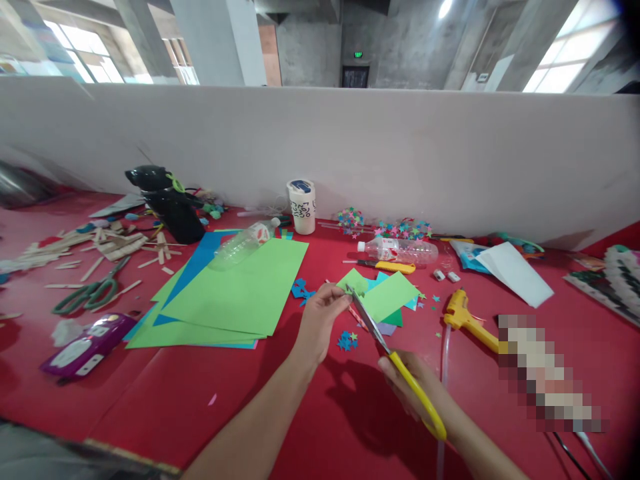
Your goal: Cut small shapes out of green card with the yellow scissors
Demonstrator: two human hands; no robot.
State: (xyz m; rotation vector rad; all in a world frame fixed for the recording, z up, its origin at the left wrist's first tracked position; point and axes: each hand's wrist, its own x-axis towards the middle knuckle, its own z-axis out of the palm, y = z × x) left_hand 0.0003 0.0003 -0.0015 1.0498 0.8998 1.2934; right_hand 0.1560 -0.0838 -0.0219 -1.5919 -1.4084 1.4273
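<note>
My left hand pinches a small green paper scrap between its fingers above the red counter, just right of the large green paper sheets. My right hand has its fingers closed around yellow-handled scissors, blades at the scrap.

Paper sheets lie left of the glue gun.

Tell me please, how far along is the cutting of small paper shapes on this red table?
Done: blue cut-outs lie near the hands, and coloured stars are heaped by the wall. In hand: the left hand pinches a small green piece while the right hand works the yellow scissors on it. Left: large green sheets lie uncut on the table.
</note>
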